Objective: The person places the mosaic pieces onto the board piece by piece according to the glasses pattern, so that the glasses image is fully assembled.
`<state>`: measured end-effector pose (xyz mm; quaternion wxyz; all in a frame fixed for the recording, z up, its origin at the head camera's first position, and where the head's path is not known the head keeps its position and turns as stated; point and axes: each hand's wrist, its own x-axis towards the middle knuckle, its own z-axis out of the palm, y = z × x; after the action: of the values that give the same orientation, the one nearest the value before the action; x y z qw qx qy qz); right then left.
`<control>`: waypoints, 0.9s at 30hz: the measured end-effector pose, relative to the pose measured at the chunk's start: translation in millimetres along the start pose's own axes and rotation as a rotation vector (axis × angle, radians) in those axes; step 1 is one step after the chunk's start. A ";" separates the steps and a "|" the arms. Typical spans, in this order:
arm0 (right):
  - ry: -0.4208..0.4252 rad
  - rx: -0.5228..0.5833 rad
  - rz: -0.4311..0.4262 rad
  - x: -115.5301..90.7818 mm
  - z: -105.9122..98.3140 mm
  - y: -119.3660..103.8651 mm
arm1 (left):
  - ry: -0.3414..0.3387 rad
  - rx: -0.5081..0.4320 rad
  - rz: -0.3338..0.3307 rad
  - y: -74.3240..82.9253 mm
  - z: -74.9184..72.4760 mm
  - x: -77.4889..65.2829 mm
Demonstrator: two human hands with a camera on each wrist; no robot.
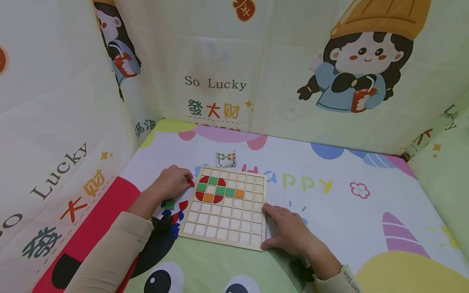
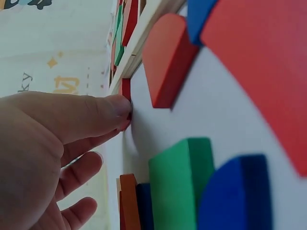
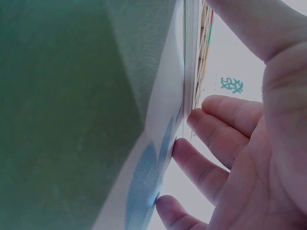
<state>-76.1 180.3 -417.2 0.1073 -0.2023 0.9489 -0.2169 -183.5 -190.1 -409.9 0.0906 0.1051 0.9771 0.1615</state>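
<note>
At the upper left corner of the wooden grid board (image 1: 220, 243), my left hand (image 1: 170, 181) pinches a small red tile (image 2: 126, 88) between thumb and fingers, close to the table. Along the board's right edge, my right hand (image 1: 289, 228) rests with fingers spread, fingertips at the frame and thumb near the lower right corner. Set in the upper left cells are red rounded tiles (image 1: 217, 198), green square tiles (image 1: 230, 191) and orange square tiles (image 1: 239, 193). Beside the board's left side lie loose tiles, among them a red rounded one (image 2: 165, 62), a green square (image 2: 175, 182) and blue ones (image 2: 240, 191).
Just behind the board lies a small printed pattern card (image 1: 226, 162). The table wears a colourful cartoon cloth (image 1: 322, 219), and printed fabric walls (image 1: 278, 81) rise at the back and both sides.
</note>
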 end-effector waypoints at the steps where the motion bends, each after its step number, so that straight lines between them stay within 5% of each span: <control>1: 0.000 0.001 0.000 0.0 0.0 0.0 | 0.005 0.004 0.007 -0.7 -0.3 -0.3; 12: -0.007 0.001 0.005 -0.3 -1.5 -0.9 | -0.048 -0.047 0.015 -5.9 -5.4 -2.7; 27: -0.001 0.002 0.007 0.0 -0.1 -0.4 | 0.037 -0.004 0.021 -1.6 -4.7 -0.6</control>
<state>-76.0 180.0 -416.9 0.1087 -0.1990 0.9494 -0.2173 -184.2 -193.1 -405.9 0.0711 0.1122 0.9771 0.1662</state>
